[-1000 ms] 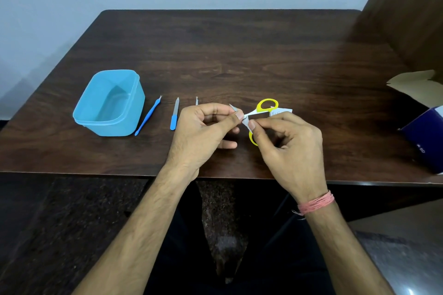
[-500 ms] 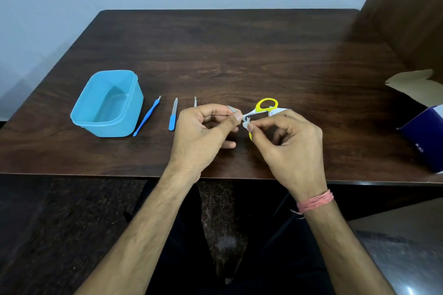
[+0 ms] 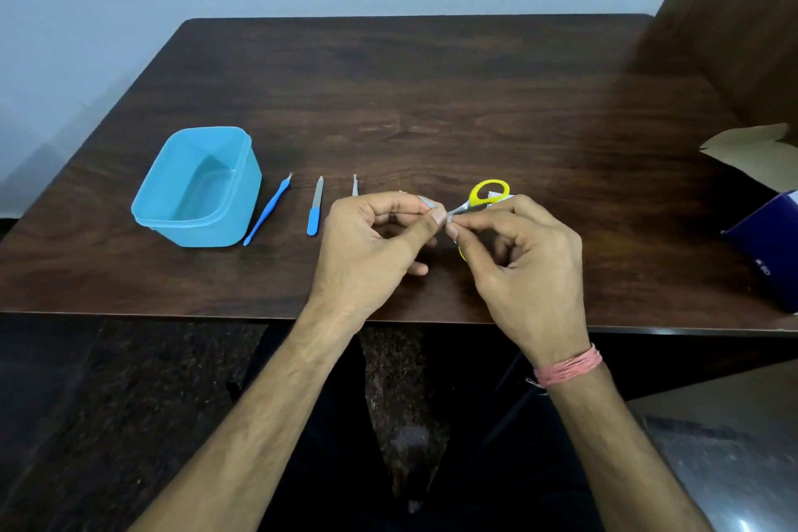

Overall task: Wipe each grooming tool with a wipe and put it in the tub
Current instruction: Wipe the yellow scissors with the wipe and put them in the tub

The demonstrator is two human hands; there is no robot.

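Both hands pinch a small white wipe packet (image 3: 449, 217) over yellow-handled scissors (image 3: 489, 194)

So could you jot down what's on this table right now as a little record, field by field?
Surface: dark wooden table
Tub: blue tub, far left, nothing visible inside
Lying beside tub: blue-handled pick, blue-handled file, metal tool partly hidden
Left hand: pinches a small white piece, probably the wipe
Right hand: pinches the same piece
Scissors: yellow-handled, behind the hands
Far right: dark blue box
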